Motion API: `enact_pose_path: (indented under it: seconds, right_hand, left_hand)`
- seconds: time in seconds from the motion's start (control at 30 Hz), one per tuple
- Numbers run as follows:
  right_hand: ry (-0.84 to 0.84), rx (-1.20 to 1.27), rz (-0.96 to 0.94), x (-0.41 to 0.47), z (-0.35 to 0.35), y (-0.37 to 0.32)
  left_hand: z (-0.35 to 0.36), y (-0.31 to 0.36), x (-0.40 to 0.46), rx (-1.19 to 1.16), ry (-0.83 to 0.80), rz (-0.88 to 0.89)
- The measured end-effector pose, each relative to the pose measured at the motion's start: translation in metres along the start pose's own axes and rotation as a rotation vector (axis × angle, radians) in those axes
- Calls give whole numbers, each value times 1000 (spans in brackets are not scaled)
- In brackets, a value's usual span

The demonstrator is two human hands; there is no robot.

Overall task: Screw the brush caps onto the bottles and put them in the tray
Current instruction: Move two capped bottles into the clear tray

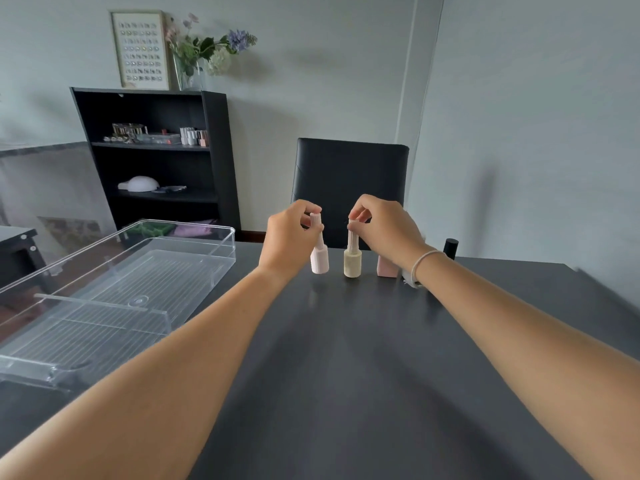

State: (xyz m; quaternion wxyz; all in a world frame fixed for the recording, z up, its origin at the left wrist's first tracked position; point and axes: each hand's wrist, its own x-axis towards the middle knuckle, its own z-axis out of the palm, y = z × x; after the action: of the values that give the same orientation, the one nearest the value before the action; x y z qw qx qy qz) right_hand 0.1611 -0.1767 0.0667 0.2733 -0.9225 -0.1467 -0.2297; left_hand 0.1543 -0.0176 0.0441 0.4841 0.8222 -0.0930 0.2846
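Observation:
Two small bottles stand upright near the far edge of the dark table (346, 358). The pale pink bottle (319, 259) is on the left, and my left hand (289, 237) pinches the top of its long cap. The cream bottle (352, 263) is just to its right, with my right hand (384, 226) pinching the top of its cap. A third, pink bottle (386, 268) stands behind my right wrist, mostly hidden. A black cap (451, 247) shows further right. The clear plastic tray (194, 271) lies at the left with nothing in it.
A black chair (349, 181) stands behind the table's far edge. A black shelf unit (156, 157) with small items is at the back left, with a frame and flowers on top. The wall runs close along the table's right side.

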Motion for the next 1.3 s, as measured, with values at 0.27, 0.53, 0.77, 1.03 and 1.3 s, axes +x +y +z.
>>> enact_pose_path:
  seconds: [0.27,0.53,0.77,1.03,1.3]
  right_hand:
    - [43,135,-72,33,-5,-61]
    - [6,237,-224,56,26,-138]
    - [16,300,-267,62,75,-174]
    - [-27,264,-224,60,116,-170]
    - [-43,198,-194,57,132,-153]
  left_hand:
    - [-86,28,46,73,135,96]
    - [-168,-6,55,217,206,80]
    - [-197,-43,51,221,222,-22]
    - [-185,-72,42,187,142,-92]
    - [-162,-87,45,193,59,-106]
